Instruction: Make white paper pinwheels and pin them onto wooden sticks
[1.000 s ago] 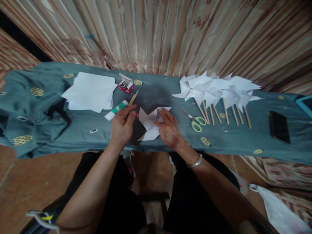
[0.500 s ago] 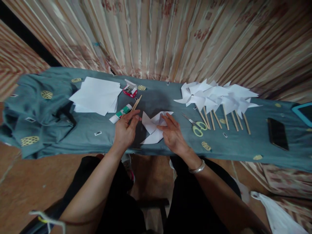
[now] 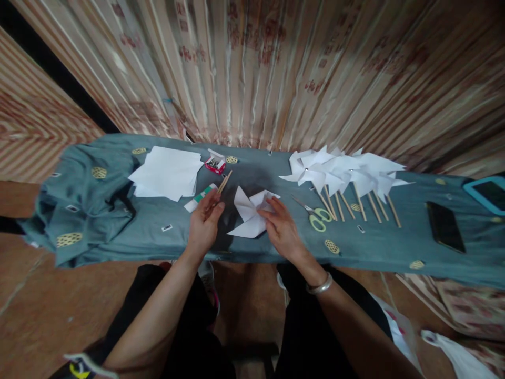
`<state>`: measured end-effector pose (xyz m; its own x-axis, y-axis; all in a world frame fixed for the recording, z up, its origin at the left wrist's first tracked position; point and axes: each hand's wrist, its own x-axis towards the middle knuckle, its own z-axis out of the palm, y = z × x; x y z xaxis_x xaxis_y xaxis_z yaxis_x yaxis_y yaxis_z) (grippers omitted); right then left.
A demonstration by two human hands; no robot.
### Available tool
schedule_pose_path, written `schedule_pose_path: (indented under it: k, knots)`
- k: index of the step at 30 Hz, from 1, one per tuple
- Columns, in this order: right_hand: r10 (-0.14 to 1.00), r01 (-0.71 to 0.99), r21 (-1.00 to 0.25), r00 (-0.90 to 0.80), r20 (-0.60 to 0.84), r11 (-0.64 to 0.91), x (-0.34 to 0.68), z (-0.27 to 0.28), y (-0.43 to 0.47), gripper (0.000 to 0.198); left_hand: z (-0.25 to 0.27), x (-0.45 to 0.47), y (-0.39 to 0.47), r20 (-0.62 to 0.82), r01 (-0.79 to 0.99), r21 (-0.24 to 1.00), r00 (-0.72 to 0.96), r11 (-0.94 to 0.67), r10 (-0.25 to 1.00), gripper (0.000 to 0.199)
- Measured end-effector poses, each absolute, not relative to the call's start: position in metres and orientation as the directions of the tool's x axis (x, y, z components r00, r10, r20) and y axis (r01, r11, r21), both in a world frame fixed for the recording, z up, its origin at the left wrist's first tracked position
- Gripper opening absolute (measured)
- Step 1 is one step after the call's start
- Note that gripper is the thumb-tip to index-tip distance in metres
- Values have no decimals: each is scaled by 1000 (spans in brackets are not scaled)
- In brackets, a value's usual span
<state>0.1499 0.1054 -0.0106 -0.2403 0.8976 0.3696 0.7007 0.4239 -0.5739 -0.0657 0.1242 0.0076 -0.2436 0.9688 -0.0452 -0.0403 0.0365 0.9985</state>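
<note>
A folded white paper pinwheel (image 3: pixel 245 209) lies in front of me, its blades raised and its points spread. My right hand (image 3: pixel 283 226) is closed on its right side, with the fingertips at the folded centre. My left hand (image 3: pixel 204 223) is left of the pinwheel, thumb apart from the curled fingers. Its fingertips reach the lower ends of a few thin wooden sticks (image 3: pixel 225 181); whether they touch is hard to see. Partly behind that hand is a white and green tube (image 3: pixel 200 198). An open red box of metal pins (image 3: pixel 215 164) sits beyond the sticks.
White paper sheets (image 3: pixel 168 171) are stacked at left. Green-handled scissors (image 3: pixel 317 218) lie right of my right hand. Several finished pinwheels on sticks (image 3: pixel 347 171) rest at back right. A dark phone (image 3: pixel 445 226) and a blue-framed device (image 3: pixel 487 193) lie farther right on the green cloth (image 3: pixel 244 252).
My left hand has moved away from the pinwheel's edge toward the wooden sticks, its fingers curling. My right hand stays on the pinwheel. The whole view has shifted slightly.
</note>
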Motion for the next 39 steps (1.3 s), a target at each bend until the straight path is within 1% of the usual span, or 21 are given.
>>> schedule_pose_path:
  k: [2,4,5,8,10,11,16,21,30,33,39]
  knots:
    - [899,686,-597,-209,385,416,149,-9,108,38,11,-61,123,-201,-275,953,-248,130,948,54]
    - [896,670,-613,-194,400,419,147,-7,109,37,16,-55,120,-338,-442,864,-154,241,929,56]
    - [891,660,-617,-195,410,428,146,-6,108,36,18,-52,118,-374,-481,827,-82,292,924,55]
    - [873,635,-614,-226,433,469,141,-3,106,36,25,-45,113,-383,-464,790,137,401,913,53]
    - [867,622,-615,-247,432,484,138,-1,104,36,26,-42,111,-381,-428,791,217,438,899,52]
    - [868,619,-619,-254,426,484,137,-1,102,36,26,-41,110,-388,-422,787,230,450,893,51]
    - [874,617,-624,-271,402,479,135,1,101,35,23,-38,110,-425,-423,776,196,468,883,43]
    - [881,606,-643,-263,394,468,134,2,101,30,21,-35,111,-434,-401,797,140,451,890,42]
    - [881,551,-690,-238,408,468,133,1,104,21,21,-32,110,-456,-360,806,127,470,881,33]
    - [888,509,-731,-194,416,454,135,1,107,19,22,-32,110,-462,-385,794,121,470,879,35]
    - [933,493,-809,-16,359,320,146,11,116,17,26,-31,110,-477,-442,761,113,474,872,37]
